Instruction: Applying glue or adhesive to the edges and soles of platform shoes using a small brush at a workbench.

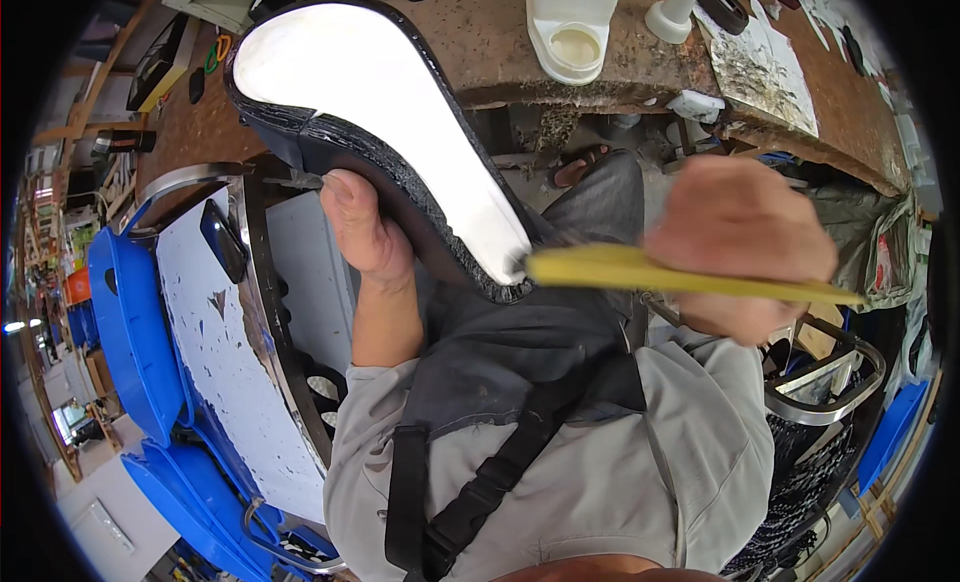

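Observation:
A black shoe (275,130) is held sole up above my lap, its wide toe end toward the far left and its narrow heel end toward me. Bright white covers the underside (390,102), with a rough black edge around it. My left hand (368,222) grips the shoe's near side, thumb showing and the other fingers hidden beneath. In my right hand (740,247), blurred by motion, is a brush (590,266) with a flat yellow handle. Its dark tip meets the white surface at the heel end.
A worn brown workbench (480,42) curves across the far side. On it stand a white plastic container (572,27), a white nozzle-topped bottle (675,17) and a stained paper sheet (760,72). A phone (223,240) lies on a paint-chipped white board (225,352) at left, beside blue plastic chairs (135,332).

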A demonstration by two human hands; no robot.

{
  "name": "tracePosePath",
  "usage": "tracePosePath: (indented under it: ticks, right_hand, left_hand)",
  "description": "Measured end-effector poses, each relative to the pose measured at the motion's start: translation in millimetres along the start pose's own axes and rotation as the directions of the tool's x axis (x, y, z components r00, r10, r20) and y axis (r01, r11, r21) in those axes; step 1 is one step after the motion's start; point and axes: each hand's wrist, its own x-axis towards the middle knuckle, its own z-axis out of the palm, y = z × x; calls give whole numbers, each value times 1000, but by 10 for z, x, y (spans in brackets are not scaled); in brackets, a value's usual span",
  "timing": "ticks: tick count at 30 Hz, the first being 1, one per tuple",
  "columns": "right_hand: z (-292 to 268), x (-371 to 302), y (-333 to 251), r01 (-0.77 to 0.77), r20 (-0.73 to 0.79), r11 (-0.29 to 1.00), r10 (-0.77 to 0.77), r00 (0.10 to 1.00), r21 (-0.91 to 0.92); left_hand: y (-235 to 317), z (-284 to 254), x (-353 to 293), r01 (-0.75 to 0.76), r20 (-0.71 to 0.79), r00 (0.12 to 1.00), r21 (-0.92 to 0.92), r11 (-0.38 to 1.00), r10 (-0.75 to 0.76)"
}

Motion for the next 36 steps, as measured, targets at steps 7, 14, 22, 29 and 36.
tracePosePath:
  ticks: [7, 14, 22, 29, 36]
  right_hand:
    - [48, -65, -39, 105, -97, 994, -109, 989, -43]
    - [-90, -16, -104, -238, -89, 959, 253, 963, 152]
    - [12, 805, 363, -517, -104, 855, 511, 853, -40]
    - [-136, 389, 92, -194, 247, 955, 249, 936, -225]
    - [125, -780, 888, -941, 46, 235, 966, 253, 244]
  left_hand:
    - [-47, -115, -1, 31, -11, 999, 153, 988, -30]
    - [-151, -127, -82, 31, 60, 997, 103, 994, -37]
    - [-201, -114, -169, 88, 290, 954, -23, 996, -78]
    - [-259, -113, 10, -3, 318, 948, 54, 999, -14]
    - [-857, 44, 544, 436, 335, 898, -595, 675, -285]
